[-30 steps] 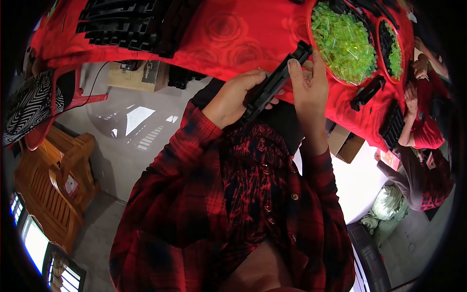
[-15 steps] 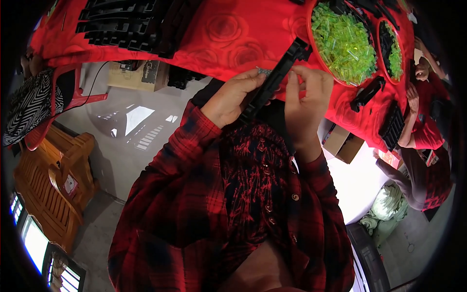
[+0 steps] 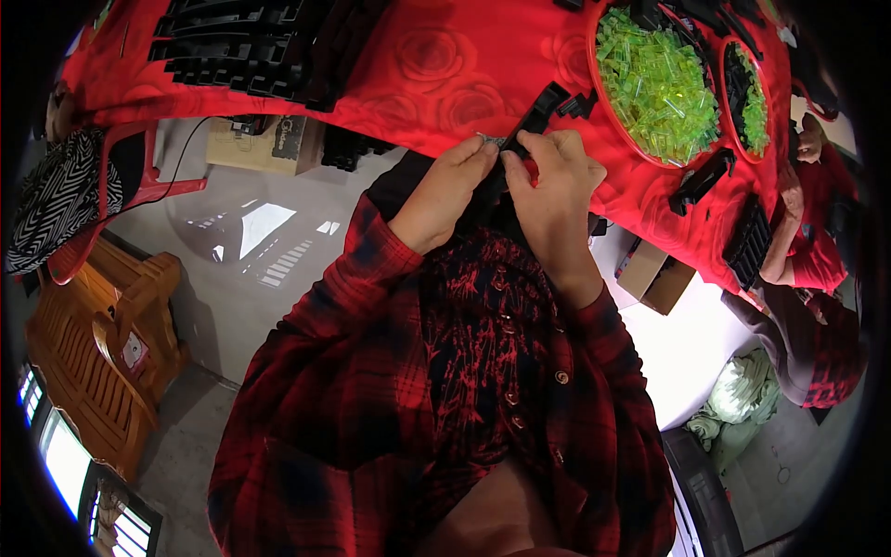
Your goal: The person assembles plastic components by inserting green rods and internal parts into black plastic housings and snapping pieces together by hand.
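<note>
Left hand (image 3: 445, 190): upper middle of the frame, closed round the lower stretch of a black strip, thumb along its left side
Right hand (image 3: 560, 176): just right of the left hand, fingers curled, thumb and forefinger meeting the strip; I cannot tell whether they pinch it or only press on it
Strip (image 3: 538, 111): upper middle, tilted, its top end toward the upper right, its lower part hidden by the hands
Grey bit (image 3: 496, 142): at the left thumb tip, against the strip, too small to make out
Cloth (image 3: 436, 116): red with a rose pattern, across the top of the frame
Small black piece (image 3: 577, 105): on the cloth, between the strip's top end and the large tray
Large tray (image 3: 595, 85): upper right, red-rimmed, heaped with clear green pieces (image 3: 655, 88)
Small tray (image 3: 766, 97): right of it, black and green pieces inside
Stack (image 3: 251, 51): upper left, long black parts lying side by side
Bench (image 3: 93, 353): left, wooden
Co-worker (image 3: 817, 265): right edge, red top, an arm near a ribbed black part (image 3: 747, 239)
</note>
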Action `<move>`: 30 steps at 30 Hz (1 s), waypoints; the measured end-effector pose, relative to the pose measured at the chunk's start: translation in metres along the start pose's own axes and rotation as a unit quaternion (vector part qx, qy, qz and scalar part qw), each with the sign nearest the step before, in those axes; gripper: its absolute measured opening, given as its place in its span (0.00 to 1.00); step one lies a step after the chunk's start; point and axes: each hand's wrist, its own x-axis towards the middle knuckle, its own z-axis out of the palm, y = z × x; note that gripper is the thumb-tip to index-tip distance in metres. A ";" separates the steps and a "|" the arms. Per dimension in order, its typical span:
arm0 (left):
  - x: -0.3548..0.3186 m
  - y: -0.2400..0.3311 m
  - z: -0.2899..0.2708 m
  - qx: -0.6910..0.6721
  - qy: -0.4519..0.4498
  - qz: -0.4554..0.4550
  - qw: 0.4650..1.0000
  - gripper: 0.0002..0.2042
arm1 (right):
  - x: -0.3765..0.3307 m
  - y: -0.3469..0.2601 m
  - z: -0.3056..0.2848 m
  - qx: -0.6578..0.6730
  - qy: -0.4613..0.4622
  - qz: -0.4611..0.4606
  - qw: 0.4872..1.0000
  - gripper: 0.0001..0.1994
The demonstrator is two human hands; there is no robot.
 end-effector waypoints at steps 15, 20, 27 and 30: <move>-0.005 0.004 0.005 -0.003 0.013 0.016 1.000 0.09 | -0.006 -0.003 0.000 0.014 0.012 -0.004 1.000 0.13; -0.013 0.016 0.006 0.022 0.002 -0.028 0.999 0.12 | -0.009 -0.002 -0.004 0.028 -0.001 0.009 1.000 0.12; -0.021 0.008 -0.014 0.068 -0.079 -0.005 0.995 0.12 | -0.011 0.001 -0.010 0.101 -0.036 0.006 0.994 0.06; -0.024 0.011 -0.015 0.291 -0.054 0.045 0.954 0.14 | -0.009 0.004 -0.008 0.056 -0.031 -0.067 0.996 0.05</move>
